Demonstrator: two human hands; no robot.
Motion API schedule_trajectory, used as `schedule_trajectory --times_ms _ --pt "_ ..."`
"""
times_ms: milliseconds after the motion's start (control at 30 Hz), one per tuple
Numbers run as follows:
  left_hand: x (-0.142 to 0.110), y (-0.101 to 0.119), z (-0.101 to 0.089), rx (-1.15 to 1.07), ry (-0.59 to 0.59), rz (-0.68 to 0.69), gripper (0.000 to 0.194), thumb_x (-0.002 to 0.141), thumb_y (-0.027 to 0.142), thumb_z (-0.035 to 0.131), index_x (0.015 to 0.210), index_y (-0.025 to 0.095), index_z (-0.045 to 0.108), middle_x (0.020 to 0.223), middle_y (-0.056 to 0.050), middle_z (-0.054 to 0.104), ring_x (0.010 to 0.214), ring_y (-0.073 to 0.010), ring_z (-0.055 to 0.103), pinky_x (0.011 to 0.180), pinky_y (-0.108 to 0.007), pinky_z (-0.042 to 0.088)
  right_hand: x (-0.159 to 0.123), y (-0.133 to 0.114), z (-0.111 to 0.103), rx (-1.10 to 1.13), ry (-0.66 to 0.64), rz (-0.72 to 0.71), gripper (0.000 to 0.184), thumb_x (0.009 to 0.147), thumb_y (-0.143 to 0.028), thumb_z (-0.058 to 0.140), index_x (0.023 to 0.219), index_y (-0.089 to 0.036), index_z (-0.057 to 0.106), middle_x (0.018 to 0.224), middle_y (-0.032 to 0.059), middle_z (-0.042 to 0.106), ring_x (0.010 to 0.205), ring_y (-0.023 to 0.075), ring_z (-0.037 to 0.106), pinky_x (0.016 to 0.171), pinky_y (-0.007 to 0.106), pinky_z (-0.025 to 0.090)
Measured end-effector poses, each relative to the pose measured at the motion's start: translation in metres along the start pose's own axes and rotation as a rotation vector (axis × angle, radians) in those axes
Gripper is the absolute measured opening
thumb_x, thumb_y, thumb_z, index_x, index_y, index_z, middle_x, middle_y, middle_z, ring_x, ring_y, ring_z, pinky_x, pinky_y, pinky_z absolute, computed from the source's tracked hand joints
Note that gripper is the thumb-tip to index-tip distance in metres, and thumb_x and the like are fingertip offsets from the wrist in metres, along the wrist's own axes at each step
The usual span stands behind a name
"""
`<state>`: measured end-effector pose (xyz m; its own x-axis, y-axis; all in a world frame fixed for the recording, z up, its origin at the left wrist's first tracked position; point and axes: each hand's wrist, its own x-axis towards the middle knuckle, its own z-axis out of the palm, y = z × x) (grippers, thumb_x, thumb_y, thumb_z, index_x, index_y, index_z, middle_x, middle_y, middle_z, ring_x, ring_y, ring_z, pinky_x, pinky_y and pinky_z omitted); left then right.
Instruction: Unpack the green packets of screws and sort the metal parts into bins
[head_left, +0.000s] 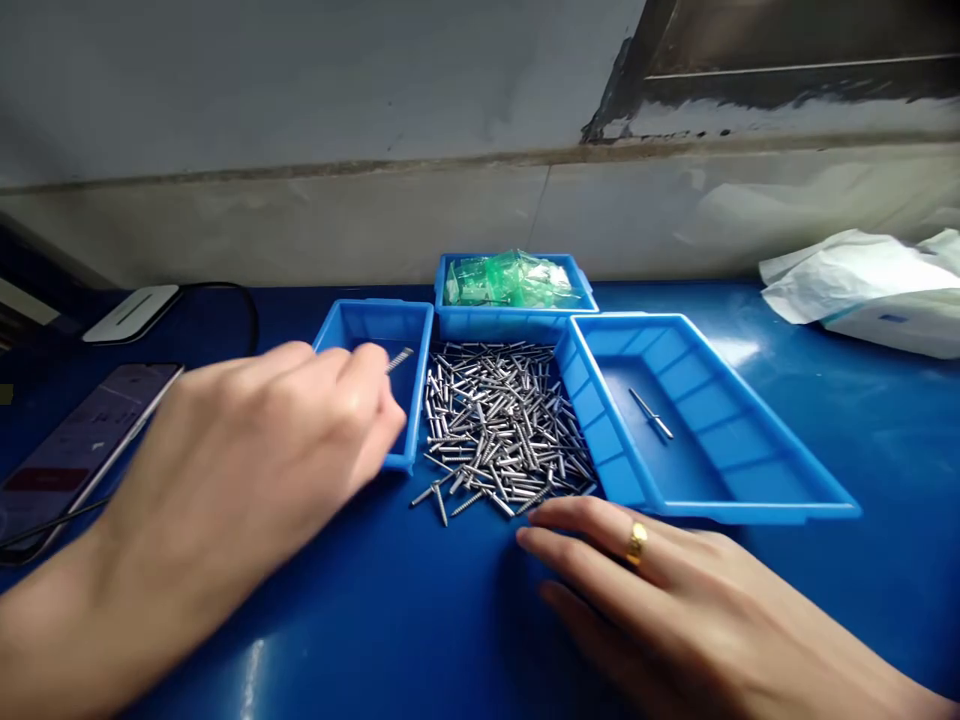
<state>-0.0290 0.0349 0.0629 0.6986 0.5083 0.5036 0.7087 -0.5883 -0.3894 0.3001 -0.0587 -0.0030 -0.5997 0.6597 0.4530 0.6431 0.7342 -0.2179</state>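
My left hand (292, 440) is closed in a pinch over the small left blue bin (375, 312). A threaded screw (399, 360) sticks out from its fingertips; the rest of the screw is hidden by the fingers. My right hand (645, 600), with a gold ring, rests low over the table, fingers stretched out. Its fingertips are at the near edge of a loose pile of metal screws and blind rivets (502, 430) between the bins. In the large right blue bin (757, 440) lies one blind rivet (651, 414).
Behind the pile, a blue bin (517, 322) holds green-tinted plastic bags (517, 280). On the left are a phone (82, 440), a white flat device (133, 312) and a black cable (244, 295). White crumpled packaging (870, 285) sits at the back right, near the wall.
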Motion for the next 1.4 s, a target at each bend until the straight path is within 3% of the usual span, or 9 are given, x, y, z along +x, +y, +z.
schedule_trajectory --times_ms 100,233,333,400,600,733,867,1067,1400 --pt "-0.002 0.003 -0.001 0.155 -0.037 -0.035 0.046 0.130 0.020 0.043 0.091 0.027 0.065 0.075 -0.004 0.057 0.066 -0.0289 0.056 0.057 -0.043 0.035 0.000 0.001 0.002 -0.019 -0.009 -0.012 0.038 0.123 -0.066 0.079 0.120 -0.030 0.092 0.093 0.0086 0.083 0.087 0.0300 0.085 0.069 0.033 0.068" --pt "-0.013 0.047 -0.009 -0.053 0.030 0.161 0.031 0.117 -0.001 0.058 0.118 0.008 0.088 0.079 -0.005 0.075 0.065 -0.0275 0.066 0.051 -0.043 0.045 -0.001 0.002 0.004 -0.037 -0.024 -0.024 0.038 0.124 -0.065 0.078 0.120 -0.029 0.091 0.095 0.0098 0.084 0.089 0.0299 0.085 0.070 0.033 0.069" --pt "-0.030 0.078 -0.013 -0.118 -0.002 0.135 0.041 0.111 -0.002 0.059 0.132 0.000 0.094 0.082 -0.010 0.087 0.066 -0.0275 0.075 0.049 -0.039 0.052 -0.004 0.004 0.006 -0.053 -0.037 -0.032 0.037 0.124 -0.063 0.077 0.121 -0.029 0.091 0.098 0.0106 0.085 0.090 0.0297 0.085 0.071 0.033 0.069" --pt "-0.039 0.087 -0.014 -0.119 -0.059 0.130 0.044 0.107 -0.001 0.063 0.135 0.002 0.097 0.102 -0.017 0.097 0.078 -0.0284 0.085 0.049 -0.035 0.057 -0.007 0.004 0.007 -0.065 -0.043 -0.038 0.036 0.125 -0.062 0.077 0.121 -0.029 0.090 0.099 0.0112 0.086 0.091 0.0297 0.085 0.072 0.033 0.070" --pt "-0.042 0.083 -0.018 -0.029 -0.401 0.277 0.042 0.118 0.006 0.073 0.148 0.020 0.099 0.137 -0.010 0.102 0.100 -0.0215 0.094 0.071 -0.024 0.070 -0.011 0.005 0.011 -0.098 -0.068 -0.060 0.031 0.126 -0.056 0.077 0.123 -0.027 0.090 0.103 0.0125 0.089 0.092 0.0289 0.086 0.073 0.032 0.070" --pt "-0.044 0.081 -0.012 -0.072 -0.337 0.310 0.039 0.124 0.009 0.067 0.153 0.012 0.093 0.139 -0.017 0.099 0.103 -0.0239 0.090 0.073 -0.029 0.068 0.000 0.003 0.010 -0.074 -0.087 -0.088 0.022 0.131 -0.037 0.073 0.122 -0.026 0.090 0.102 0.0101 0.091 0.088 0.0255 0.087 0.072 0.031 0.069" --pt "-0.048 0.088 0.001 -0.143 -0.257 0.235 0.036 0.116 0.005 0.064 0.141 0.009 0.090 0.126 -0.015 0.097 0.100 -0.0275 0.086 0.074 -0.034 0.066 0.015 0.002 0.008 -0.025 -0.076 -0.150 0.062 0.140 -0.012 0.032 0.112 -0.020 0.086 0.099 0.0053 0.091 0.080 0.0165 0.086 0.072 0.029 0.065" --pt "-0.038 0.089 0.013 -0.278 -0.142 0.163 0.040 0.095 -0.010 0.058 0.104 0.020 0.083 0.093 -0.005 0.088 0.077 -0.0269 0.078 0.057 -0.039 0.057 0.023 0.002 0.008 -0.010 -0.099 -0.188 0.068 0.141 -0.012 0.026 0.110 -0.019 0.086 0.097 0.0040 0.090 0.079 0.0154 0.085 0.069 0.030 0.064" --pt "-0.021 0.075 0.011 -0.275 -0.058 0.229 0.057 0.124 -0.009 0.034 0.115 0.014 0.085 0.105 -0.010 0.099 0.087 -0.0256 0.093 0.068 -0.038 0.068 0.024 0.005 0.005 0.014 -0.097 -0.229 0.062 0.135 -0.003 0.031 0.107 -0.019 0.084 0.102 0.0067 0.093 0.080 0.0184 0.085 0.071 0.030 0.067"
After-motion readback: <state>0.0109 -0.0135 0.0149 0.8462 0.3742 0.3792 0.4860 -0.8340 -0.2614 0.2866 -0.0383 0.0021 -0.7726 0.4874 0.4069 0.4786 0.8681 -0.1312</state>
